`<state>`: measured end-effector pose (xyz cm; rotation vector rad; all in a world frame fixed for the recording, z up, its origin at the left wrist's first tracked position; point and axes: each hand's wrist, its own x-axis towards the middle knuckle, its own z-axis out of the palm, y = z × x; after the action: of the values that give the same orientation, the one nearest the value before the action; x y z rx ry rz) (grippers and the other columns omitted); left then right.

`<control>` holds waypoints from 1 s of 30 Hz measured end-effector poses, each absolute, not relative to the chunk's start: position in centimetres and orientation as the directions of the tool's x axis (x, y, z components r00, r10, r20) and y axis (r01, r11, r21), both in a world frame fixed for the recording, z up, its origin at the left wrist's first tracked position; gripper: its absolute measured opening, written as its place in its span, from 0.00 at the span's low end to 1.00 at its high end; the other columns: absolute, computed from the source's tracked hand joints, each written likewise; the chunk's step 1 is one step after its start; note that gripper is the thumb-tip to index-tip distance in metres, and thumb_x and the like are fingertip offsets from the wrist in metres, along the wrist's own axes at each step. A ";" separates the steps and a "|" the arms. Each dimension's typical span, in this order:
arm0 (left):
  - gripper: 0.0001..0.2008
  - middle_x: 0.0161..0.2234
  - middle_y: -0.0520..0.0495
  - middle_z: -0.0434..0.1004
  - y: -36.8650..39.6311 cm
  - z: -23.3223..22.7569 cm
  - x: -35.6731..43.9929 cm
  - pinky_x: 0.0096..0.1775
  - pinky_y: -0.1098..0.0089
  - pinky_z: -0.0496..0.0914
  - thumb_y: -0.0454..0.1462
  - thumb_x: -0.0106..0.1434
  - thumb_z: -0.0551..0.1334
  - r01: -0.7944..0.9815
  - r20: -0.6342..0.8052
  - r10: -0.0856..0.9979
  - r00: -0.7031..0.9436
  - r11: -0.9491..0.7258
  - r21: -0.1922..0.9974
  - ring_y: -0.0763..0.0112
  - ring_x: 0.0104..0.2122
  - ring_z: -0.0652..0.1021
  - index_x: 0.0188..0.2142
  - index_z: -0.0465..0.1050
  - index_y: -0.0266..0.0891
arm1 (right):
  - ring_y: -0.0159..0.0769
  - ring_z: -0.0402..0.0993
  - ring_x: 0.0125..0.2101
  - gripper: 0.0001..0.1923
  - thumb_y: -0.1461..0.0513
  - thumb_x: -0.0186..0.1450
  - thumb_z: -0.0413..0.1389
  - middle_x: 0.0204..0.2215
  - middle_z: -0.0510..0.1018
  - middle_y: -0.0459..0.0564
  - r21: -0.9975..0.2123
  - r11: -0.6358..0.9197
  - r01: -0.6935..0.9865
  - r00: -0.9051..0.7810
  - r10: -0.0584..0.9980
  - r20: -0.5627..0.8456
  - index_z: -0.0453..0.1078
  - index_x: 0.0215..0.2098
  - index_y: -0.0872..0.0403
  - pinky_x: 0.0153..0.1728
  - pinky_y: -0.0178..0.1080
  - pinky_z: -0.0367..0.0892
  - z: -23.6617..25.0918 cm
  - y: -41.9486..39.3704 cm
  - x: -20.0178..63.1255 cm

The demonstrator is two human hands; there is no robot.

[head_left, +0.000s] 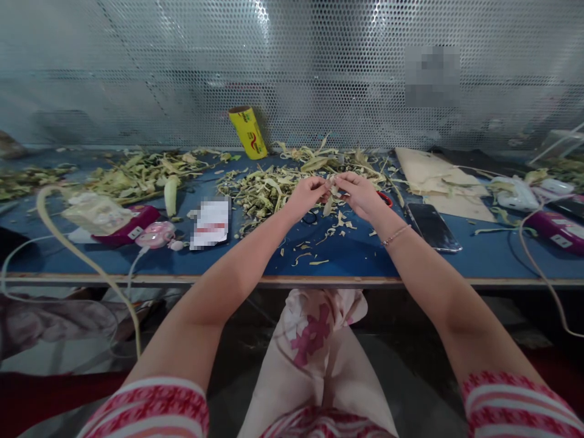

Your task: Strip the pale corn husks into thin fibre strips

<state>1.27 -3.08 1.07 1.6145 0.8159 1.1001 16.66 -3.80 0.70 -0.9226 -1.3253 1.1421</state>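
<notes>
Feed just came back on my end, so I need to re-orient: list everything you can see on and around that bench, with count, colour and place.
table: one, blue top, across the view.
perforated screen: one, grey metal, behind the table.
husk pile: one large heap, pale green-yellow, centre; more scraps at left.
husk strip: one, pale, between both hands.
film roll: one, yellow, leaning against the screen.
phone: one, black, right of the hands.
cardboard sheet: one, tan, back right.
small fan: one, pink, left.
left hand: pinching the strip.
right hand: pinching the strip; bracelet on wrist.
</notes>
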 end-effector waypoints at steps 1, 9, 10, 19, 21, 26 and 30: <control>0.14 0.22 0.52 0.69 -3.1 1.1 1.3 0.32 0.73 0.70 0.43 0.58 0.65 -0.005 0.263 0.895 0.361 -0.280 0.960 0.79 0.23 0.72 0.25 0.67 0.35 | 0.27 0.66 0.29 0.16 0.52 0.52 0.65 0.27 0.72 0.42 -0.968 0.232 -0.093 -0.085 0.967 0.240 0.68 0.28 0.53 0.30 0.32 0.63 0.6 -3.7 16.7; 0.09 0.22 0.52 0.69 -3.0 1.1 1.5 0.32 0.73 0.70 0.35 0.63 0.60 -0.043 0.210 0.919 0.333 -0.208 0.977 0.79 0.23 0.71 0.26 0.69 0.34 | 0.26 0.63 0.27 0.17 0.52 0.51 0.66 0.24 0.67 0.42 -0.968 0.234 -0.092 -0.097 0.965 0.242 0.66 0.25 0.54 0.30 0.32 0.63 0.7 -3.7 16.7; 0.08 0.22 0.52 0.69 -3.0 1.2 1.5 0.32 0.73 0.70 0.34 0.63 0.59 -0.048 0.206 0.919 0.335 -0.202 0.978 0.79 0.23 0.71 0.27 0.69 0.34 | 0.26 0.63 0.27 0.17 0.52 0.51 0.66 0.24 0.67 0.42 -0.968 0.234 -0.094 -0.097 0.965 0.243 0.66 0.24 0.54 0.29 0.32 0.63 0.7 -3.7 16.7; 0.08 0.21 0.53 0.68 -2.4 0.8 1.4 0.29 0.76 0.69 0.33 0.62 0.59 -0.042 0.201 0.924 0.326 -0.198 0.979 0.81 0.21 0.70 0.25 0.69 0.35 | 0.26 0.63 0.26 0.18 0.51 0.53 0.65 0.22 0.67 0.43 -0.962 0.271 -0.041 -0.135 0.952 0.274 0.65 0.23 0.54 0.29 0.32 0.64 0.4 -3.3 16.8; 0.08 0.20 0.53 0.68 -2.2 0.6 1.3 0.29 0.76 0.68 0.34 0.61 0.60 -0.034 0.218 0.920 0.326 -0.219 0.975 0.81 0.21 0.70 0.25 0.69 0.35 | 0.26 0.63 0.25 0.20 0.50 0.52 0.65 0.21 0.67 0.42 -0.953 0.303 -0.022 -0.148 0.941 0.303 0.64 0.22 0.54 0.29 0.33 0.65 0.3 -3.2 16.9; 0.09 0.21 0.52 0.70 -1.8 0.3 1.1 0.30 0.75 0.69 0.37 0.60 0.63 -0.004 0.272 0.908 0.320 -0.285 0.958 0.80 0.22 0.70 0.26 0.70 0.35 | 0.26 0.64 0.24 0.21 0.48 0.49 0.66 0.21 0.68 0.42 -0.925 0.368 0.094 -0.166 0.922 0.350 0.66 0.23 0.54 0.28 0.33 0.64 0.3 -3.2 17.0; 0.09 0.21 0.52 0.70 -2.2 0.6 1.1 0.30 0.75 0.68 0.37 0.59 0.63 0.037 0.284 0.905 0.316 -0.311 0.950 0.80 0.21 0.70 0.25 0.70 0.35 | 0.26 0.64 0.24 0.19 0.50 0.51 0.65 0.20 0.68 0.42 -0.914 0.385 0.125 -0.166 0.917 0.363 0.66 0.23 0.54 0.28 0.34 0.63 0.2 -3.2 17.2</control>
<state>1.09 -2.16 0.65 1.6273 0.8710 1.1397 17.16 -3.19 0.24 -0.9534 -1.5829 0.9345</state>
